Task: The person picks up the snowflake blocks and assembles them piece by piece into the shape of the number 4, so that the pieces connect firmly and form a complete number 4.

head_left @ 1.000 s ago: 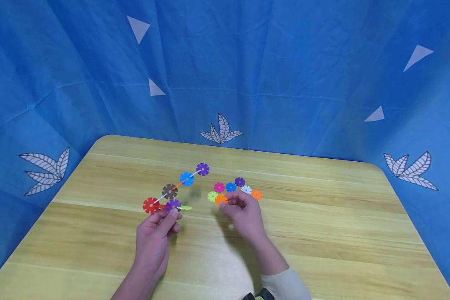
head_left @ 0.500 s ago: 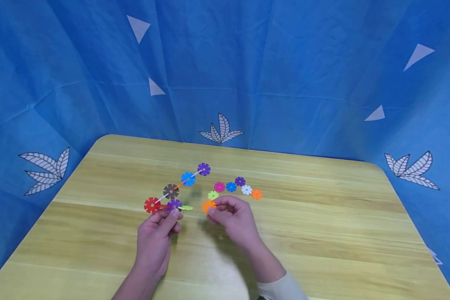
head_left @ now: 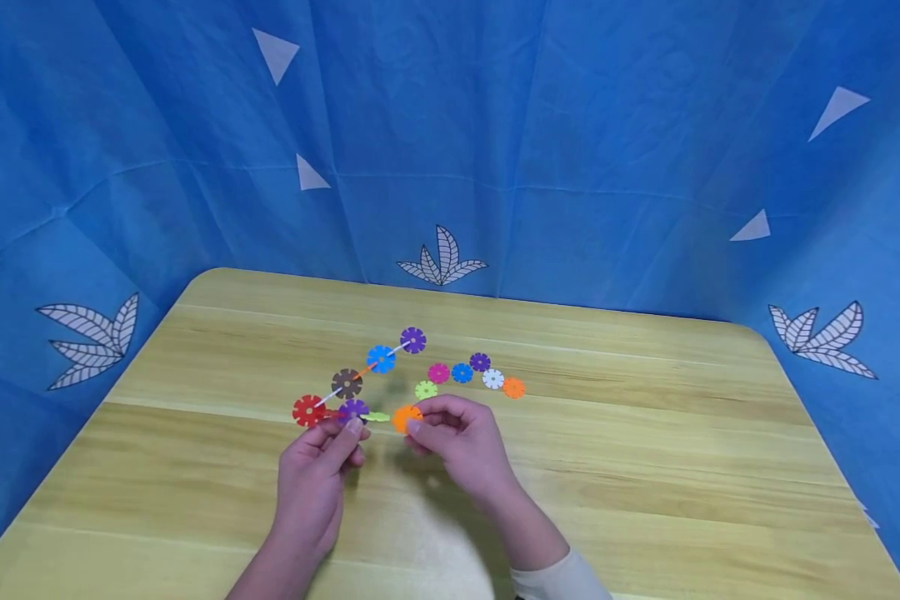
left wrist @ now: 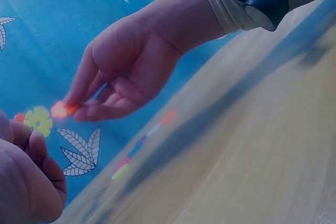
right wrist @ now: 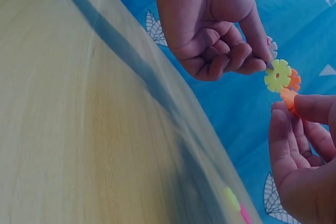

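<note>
Chain of notched discs is slanting up and away from the left hand, which is pinching it between thumb and fingers at a near purple disc. From a red disc just above that hand, the line is running through a brown disc and a bright blue disc to a far purple disc, with narrow edge-on discs joining them. A lime disc is sticking out from the near purple disc toward the right hand.

The right hand is holding a held orange disc between thumb and fingers, its grip narrow. That disc is sitting just beside the outer end of the lime disc; whether the two are touching, I cannot tell. Both hands are hovering over the table.

Beyond the right hand, loose discs are lying on the wood: yellow-green, pink, blue, purple, white and orange, forming a bent row. A pale sleeve is covering the right forearm, and a dark wrist device is showing over its cuff. Behind the table, a blue curtain is hanging, printed with leaves and pale triangles.
</note>
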Action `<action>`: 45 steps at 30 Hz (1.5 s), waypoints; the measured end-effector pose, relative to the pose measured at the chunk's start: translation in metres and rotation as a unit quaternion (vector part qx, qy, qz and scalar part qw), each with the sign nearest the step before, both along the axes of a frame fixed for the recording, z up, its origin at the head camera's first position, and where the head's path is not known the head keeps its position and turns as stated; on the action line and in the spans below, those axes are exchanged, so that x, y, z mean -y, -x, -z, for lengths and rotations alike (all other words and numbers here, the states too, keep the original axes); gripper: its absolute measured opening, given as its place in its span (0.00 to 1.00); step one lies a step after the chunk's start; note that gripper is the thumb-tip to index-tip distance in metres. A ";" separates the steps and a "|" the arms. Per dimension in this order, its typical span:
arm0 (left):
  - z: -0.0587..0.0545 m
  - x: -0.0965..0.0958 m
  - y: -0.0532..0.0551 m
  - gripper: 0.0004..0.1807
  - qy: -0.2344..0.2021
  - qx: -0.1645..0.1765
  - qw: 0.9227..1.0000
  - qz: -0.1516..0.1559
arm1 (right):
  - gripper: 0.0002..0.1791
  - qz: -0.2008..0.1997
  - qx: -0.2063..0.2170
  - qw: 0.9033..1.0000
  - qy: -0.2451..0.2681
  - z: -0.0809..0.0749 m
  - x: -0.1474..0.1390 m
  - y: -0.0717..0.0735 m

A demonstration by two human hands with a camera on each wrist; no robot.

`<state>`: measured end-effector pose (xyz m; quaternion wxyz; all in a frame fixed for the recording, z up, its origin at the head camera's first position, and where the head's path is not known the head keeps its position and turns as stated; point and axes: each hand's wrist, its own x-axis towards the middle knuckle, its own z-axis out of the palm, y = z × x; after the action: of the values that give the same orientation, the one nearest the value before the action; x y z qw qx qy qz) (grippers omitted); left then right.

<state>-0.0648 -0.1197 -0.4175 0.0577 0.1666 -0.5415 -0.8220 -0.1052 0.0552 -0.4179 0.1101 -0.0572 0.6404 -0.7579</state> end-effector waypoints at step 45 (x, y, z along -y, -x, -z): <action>-0.004 -0.005 -0.005 0.09 0.050 -0.015 0.998 0.021 | 0.12 0.000 -0.023 1.000 -0.006 -0.008 0.003 -0.002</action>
<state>-0.0600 -0.1146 -0.4132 0.0567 0.1395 -0.5844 -0.7974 -0.1033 0.0519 -0.4101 0.0953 -0.0739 0.6475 -0.7525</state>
